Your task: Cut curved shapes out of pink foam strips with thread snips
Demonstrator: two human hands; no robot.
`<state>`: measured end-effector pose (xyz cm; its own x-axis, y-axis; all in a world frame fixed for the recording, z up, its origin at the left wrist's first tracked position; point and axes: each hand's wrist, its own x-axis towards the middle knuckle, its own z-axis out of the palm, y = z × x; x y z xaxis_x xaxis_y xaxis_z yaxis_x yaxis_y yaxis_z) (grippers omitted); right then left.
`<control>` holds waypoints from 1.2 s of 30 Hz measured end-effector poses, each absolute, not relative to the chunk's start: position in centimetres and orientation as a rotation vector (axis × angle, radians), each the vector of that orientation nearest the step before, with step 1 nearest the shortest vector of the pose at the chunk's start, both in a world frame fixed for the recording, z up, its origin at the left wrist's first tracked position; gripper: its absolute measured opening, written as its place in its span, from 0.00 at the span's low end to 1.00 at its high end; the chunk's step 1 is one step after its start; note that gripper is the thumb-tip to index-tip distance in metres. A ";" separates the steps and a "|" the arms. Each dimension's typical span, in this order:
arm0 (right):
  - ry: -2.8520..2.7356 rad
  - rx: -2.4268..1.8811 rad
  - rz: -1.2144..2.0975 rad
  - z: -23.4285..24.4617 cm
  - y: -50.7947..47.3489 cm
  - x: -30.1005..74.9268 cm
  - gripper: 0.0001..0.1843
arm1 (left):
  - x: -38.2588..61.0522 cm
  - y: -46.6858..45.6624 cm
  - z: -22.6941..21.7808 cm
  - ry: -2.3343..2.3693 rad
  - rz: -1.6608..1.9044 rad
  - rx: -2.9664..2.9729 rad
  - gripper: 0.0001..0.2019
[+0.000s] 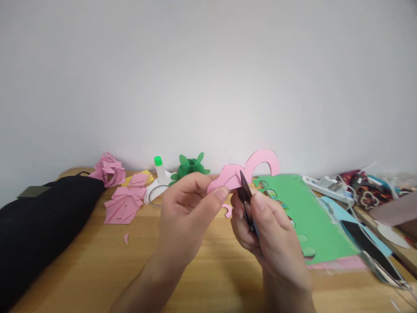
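Observation:
Between thumb and fingers of my left hand (190, 213) is the near end of a curved pink paper cutout (263, 155). It bends to the right in an open loop. My right hand (273, 234) is closed around a pair of dark scissors (246, 198), blades pointing up and lying against the paper's middle. Whether the blades are fully closed is hard to see. Beneath the hands, a small curved pink scrap (228, 211) lies on the wooden table (137, 269). Another pink scrap (126, 238) rests farther left.
A green sheet (319, 217) with cut-out holes covers the right side. Behind are a green paper figure (191, 167), a glue stick (159, 167) and folded pink paper (125, 204). A black bag (48, 230) lies left; a power strip (325, 187) and a phone (371, 248) lie right.

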<state>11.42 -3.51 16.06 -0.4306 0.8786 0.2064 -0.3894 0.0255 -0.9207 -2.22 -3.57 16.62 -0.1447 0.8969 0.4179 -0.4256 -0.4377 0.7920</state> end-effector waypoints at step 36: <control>-1.397 -0.581 1.584 16.5 -3.4 11.8 0.21 | -2.4 -3.7 17.0 0.674 1.844 1.158 0.05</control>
<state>11.78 -3.40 16.52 -0.4698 0.8560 0.2159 -0.3212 0.0620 -0.9450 -2.40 -3.66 16.98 -0.2243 0.8624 0.4539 -0.3662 -0.5062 0.7808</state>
